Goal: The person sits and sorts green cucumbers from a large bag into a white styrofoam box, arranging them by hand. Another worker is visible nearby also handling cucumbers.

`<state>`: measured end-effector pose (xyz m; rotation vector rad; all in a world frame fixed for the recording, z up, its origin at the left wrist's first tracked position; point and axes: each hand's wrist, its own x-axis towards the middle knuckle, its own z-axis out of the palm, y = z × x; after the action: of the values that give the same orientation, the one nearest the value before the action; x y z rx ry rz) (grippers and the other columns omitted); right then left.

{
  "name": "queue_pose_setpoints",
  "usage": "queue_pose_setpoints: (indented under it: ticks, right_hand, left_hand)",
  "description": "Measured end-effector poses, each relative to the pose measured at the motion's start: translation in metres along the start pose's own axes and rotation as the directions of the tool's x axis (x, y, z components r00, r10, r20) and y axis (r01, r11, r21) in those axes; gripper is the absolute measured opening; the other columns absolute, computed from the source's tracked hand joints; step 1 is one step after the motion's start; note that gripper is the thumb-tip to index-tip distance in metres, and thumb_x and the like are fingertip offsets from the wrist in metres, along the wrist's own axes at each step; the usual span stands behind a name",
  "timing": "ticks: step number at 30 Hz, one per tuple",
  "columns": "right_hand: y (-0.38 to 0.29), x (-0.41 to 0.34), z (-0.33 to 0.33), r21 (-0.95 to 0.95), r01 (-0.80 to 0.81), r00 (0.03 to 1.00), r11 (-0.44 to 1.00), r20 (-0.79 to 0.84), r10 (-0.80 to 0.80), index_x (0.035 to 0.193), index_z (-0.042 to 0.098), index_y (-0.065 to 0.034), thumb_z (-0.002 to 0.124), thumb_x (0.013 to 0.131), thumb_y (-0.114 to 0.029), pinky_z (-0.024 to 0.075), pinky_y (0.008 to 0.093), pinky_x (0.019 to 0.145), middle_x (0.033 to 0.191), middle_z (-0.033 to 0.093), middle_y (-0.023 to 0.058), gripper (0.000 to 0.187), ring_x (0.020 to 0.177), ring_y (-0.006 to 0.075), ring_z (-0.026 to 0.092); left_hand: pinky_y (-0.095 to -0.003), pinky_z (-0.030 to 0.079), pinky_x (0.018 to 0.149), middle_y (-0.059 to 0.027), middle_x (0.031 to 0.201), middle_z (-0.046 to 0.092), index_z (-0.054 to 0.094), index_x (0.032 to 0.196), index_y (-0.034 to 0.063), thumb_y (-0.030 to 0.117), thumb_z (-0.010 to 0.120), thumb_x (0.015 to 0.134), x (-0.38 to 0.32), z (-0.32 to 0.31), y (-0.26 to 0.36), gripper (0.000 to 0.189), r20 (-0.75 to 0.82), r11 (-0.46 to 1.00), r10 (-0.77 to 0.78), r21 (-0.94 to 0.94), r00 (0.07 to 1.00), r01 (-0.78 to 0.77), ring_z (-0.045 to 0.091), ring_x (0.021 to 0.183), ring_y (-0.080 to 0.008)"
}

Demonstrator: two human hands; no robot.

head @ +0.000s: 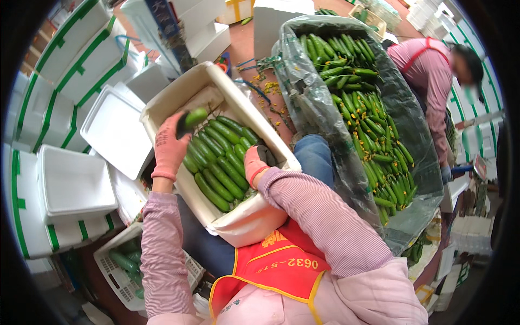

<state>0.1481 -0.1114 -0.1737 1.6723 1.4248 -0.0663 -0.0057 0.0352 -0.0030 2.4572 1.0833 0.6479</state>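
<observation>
A white foam box (252, 101) lined with pale paper stands tilted in front of me, with rows of green cucumbers (221, 170) lying side by side in it. My left hand (172, 138), in a pink glove with dark fingertips, grips a cucumber (196, 117) above the box's left part; the hand is slightly blurred. My right hand (260, 160), gloved alike, rests on cucumbers at the box's right side, its fingers partly hidden. Whether it grips one I cannot tell.
A large container lined with grey plastic film (325, 122) holds many cucumbers at the right. Beyond it a person (426, 73) in pink bends down. White foam boxes (75, 178) stand at the left, by a foam lid (118, 130). A white plastic crate (122, 284) holds large green vegetables.
</observation>
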Motion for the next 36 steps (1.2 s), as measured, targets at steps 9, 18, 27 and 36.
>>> queue_pose_setpoints:
  ticks: [9,18,27,36]
  right_hand:
    - [0.147,-0.242,0.012,0.594,0.419,0.589,0.686,-0.753,0.293,0.112,0.057,-0.0140,0.068,0.083,-0.031,0.0522,0.0384,0.067,0.088,0.061,0.0048,0.035,0.083,0.0237,0.065]
    - [0.218,-0.310,0.404,0.590,-0.674,0.708,0.444,0.345,0.617,0.139,0.050,-0.0129,0.055,0.091,-0.018,0.0489,0.0451,0.091,0.117,0.060,0.0082,0.048,0.108,0.0270,0.058]
    - [0.198,-0.297,0.481,0.712,-0.664,0.717,0.229,0.518,0.467,0.124,0.059,-0.0091,0.067,0.078,-0.025,0.0478,0.0427,0.098,0.121,0.062,0.0147,0.050,0.115,0.0325,0.058]
    - [0.167,-0.284,0.425,0.940,-0.341,0.882,0.001,0.319,0.348,0.138,0.051,0.0004,0.074,0.074,-0.042,0.0410,0.0397,0.109,0.138,0.055,0.0208,0.081,0.130,0.0346,0.051]
  left_hand:
    - [-0.0558,0.025,0.118,-0.0117,0.145,0.049,0.056,0.128,0.0099,-0.002,0.053,0.080,-0.020,0.067,-0.146,0.049,0.601,0.791,0.142,0.410,0.787,-0.455,0.036,0.142,-0.0401]
    - [-0.0432,0.025,0.121,-0.0194,0.153,0.040,0.037,0.150,0.0069,0.002,0.054,0.089,-0.010,0.088,-0.108,0.064,0.516,0.945,-0.166,0.327,0.840,-0.014,0.030,0.146,-0.0384]
    - [-0.0424,0.027,0.118,-0.0182,0.152,0.042,0.048,0.143,0.0029,0.002,0.057,0.093,-0.045,0.035,0.090,0.051,0.264,0.996,0.022,0.076,0.964,-0.044,0.035,0.143,-0.0342]
    - [-0.0454,0.027,0.118,-0.0184,0.147,0.048,0.053,0.138,0.0028,-0.005,0.061,0.083,-0.069,0.066,0.184,0.055,0.259,0.979,0.177,-0.143,0.950,-0.144,0.037,0.142,-0.0383]
